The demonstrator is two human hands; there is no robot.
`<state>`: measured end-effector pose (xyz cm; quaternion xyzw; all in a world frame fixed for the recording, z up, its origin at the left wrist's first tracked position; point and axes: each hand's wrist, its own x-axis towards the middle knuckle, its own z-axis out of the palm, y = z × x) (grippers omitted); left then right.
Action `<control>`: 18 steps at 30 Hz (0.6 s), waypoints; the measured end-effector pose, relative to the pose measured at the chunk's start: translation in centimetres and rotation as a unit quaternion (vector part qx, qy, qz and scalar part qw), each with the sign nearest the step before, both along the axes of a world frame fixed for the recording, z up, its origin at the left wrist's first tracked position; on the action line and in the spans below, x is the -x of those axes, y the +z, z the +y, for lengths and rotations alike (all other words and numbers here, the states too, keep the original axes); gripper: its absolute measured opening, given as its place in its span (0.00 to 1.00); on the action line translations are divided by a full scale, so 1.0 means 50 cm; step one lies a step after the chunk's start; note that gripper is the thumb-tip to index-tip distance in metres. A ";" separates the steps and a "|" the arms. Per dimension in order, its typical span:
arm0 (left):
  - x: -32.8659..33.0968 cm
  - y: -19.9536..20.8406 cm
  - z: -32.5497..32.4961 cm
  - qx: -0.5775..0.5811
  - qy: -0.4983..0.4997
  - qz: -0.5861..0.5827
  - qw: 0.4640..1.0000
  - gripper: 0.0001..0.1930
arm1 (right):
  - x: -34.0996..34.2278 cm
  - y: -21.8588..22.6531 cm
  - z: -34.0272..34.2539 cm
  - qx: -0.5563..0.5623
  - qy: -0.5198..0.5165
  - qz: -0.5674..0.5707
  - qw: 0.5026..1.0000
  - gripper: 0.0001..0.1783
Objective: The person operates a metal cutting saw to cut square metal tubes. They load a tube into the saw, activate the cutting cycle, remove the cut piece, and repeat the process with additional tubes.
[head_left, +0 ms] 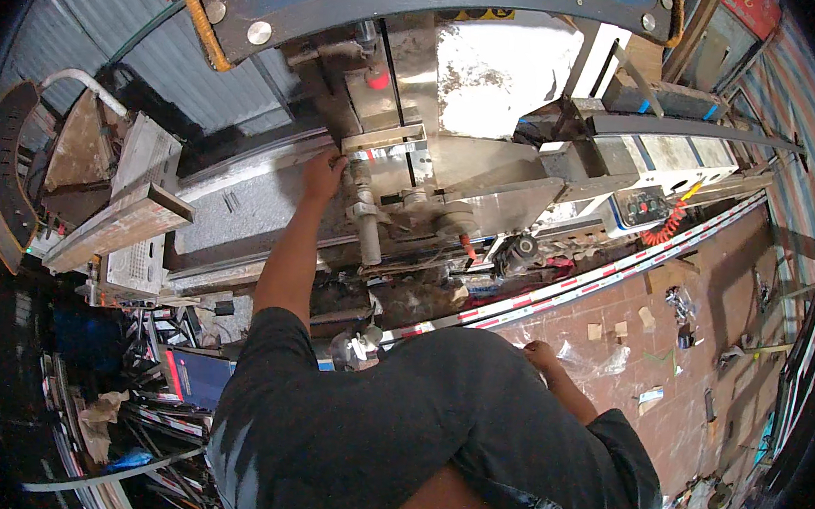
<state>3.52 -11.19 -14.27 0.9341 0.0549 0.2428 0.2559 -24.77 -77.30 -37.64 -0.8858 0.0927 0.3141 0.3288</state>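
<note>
My left hand reaches forward to the machine, its fingers closed at the left edge of a metal bracket; what they pinch is too small to make out. Just right of it stands a metal cylinder with a worn surface. Above the fingers a flat bar crosses the metal plate. My right hand is low beside my body, fingers curled, and whatever they may hold is hidden. Beyond it a long red-and-white striped rail runs along the machine's front.
A round metal knob and a red-tipped lever stick out from the machine. A coiled red hose hangs at the right. Left is a rectangular beam. Scraps and plastic litter the brown floor.
</note>
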 end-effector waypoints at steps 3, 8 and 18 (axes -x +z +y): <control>-0.011 -0.003 0.004 -0.070 0.036 0.026 0.997 0.20 | -0.001 -0.015 -0.004 -0.020 0.002 -0.006 1.000 0.33; -0.013 -0.010 0.032 -0.034 0.006 -0.015 0.999 0.21 | 0.009 -0.054 -0.003 -0.010 0.018 -0.018 1.000 0.34; -0.029 0.050 -0.005 -0.146 -0.040 -0.010 0.988 0.19 | 0.009 -0.047 0.004 -0.028 -0.013 0.008 0.999 0.31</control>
